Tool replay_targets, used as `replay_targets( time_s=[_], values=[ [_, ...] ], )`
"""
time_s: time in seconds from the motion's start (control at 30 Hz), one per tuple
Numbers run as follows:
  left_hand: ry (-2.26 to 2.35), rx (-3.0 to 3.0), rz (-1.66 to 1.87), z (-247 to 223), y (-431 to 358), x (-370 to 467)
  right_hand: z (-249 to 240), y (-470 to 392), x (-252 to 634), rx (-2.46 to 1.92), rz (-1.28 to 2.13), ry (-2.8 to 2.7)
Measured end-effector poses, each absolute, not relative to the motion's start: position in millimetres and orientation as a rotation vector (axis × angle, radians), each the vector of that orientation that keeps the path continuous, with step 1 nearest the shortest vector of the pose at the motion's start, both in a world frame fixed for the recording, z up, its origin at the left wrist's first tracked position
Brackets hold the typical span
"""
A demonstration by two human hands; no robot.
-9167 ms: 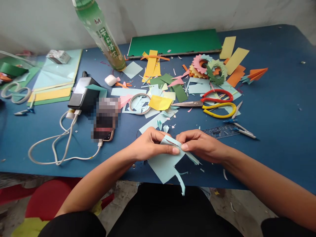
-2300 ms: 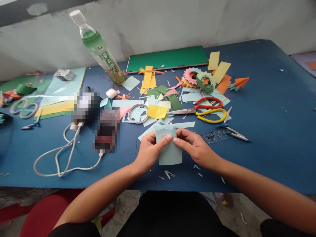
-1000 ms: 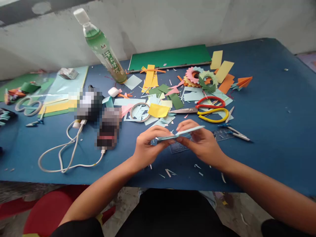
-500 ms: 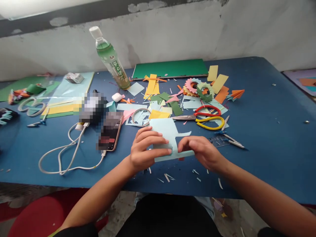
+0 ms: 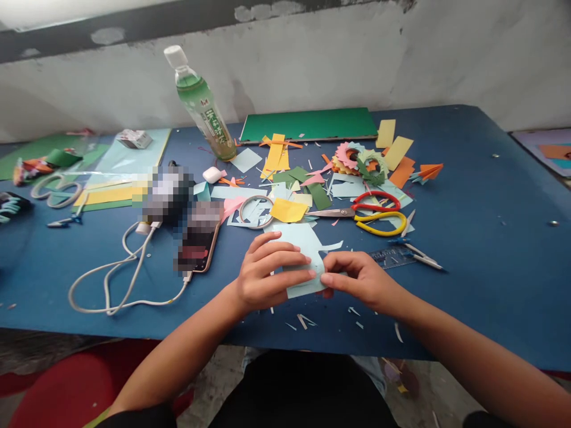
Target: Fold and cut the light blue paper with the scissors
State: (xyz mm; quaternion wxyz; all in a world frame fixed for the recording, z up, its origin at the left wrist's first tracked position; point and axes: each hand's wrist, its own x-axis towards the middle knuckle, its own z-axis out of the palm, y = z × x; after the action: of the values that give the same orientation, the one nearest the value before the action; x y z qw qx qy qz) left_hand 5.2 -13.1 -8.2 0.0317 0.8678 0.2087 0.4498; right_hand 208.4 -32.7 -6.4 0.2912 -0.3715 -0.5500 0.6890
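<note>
A piece of light blue paper, with a narrow strip sticking out to the right, is held just above the near part of the table. My left hand holds its left side, fingers stretched across the top face; the thumb is hidden. The right edge of the paper is pinched between the thumb and fingers of my right hand, and the sheet curls up there. Just beyond the paper lie a yellow paper piece, a roll of tape and scissors with one red and one yellow handle.
On the blue table are a phone with a white cable, a green-tea bottle, a compass, a clear ruler, a folded paper ring and many paper scraps. A red stool stands below left.
My right hand has closed on the paper's lower right part, which now bends upward instead of lying flat out to the right. My left hand has shifted slightly right.
</note>
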Motion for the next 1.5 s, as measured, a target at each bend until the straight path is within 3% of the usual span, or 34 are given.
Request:
replay_targets(
  time_s=[0.17, 0.27, 0.4, 0.7, 0.97, 1.2, 1.5],
  values=[
    [0.915, 1.949, 1.254, -3.3, -18.0, 13.8, -12.2, -33.0, 209.3, -0.773, 1.858, -1.274],
    [1.138, 1.375, 1.108, -3.6, -19.4, 16.9, -12.9, -32.6, 209.0, -0.875, 1.67, -1.275],
    [1.111, 0.963, 1.027, -5.2, -16.6, 16.2, -13.7, -31.6, 208.2, -1.056, 1.475, -1.354],
    [1.045, 0.933, 1.039, -4.5, -13.5, 16.1, 7.3, -23.8, 219.0, -1.148, 0.912, -1.911],
    [0.97, 0.893, 1.001, -1.1, -14.5, 14.9, 10.8, -10.8, 306.0, -1.823, 0.141, -2.045],
    [0.955, 0.74, 0.968, 0.5, -13.6, 18.2, -38.2, 52.3, 308.7, -1.528, 0.223, -2.424],
    [0.971, 0.922, 1.282, -4.0, -10.6, 10.5, -42.4, 39.5, 301.2, -1.545, 0.195, -2.356]
  ],
)
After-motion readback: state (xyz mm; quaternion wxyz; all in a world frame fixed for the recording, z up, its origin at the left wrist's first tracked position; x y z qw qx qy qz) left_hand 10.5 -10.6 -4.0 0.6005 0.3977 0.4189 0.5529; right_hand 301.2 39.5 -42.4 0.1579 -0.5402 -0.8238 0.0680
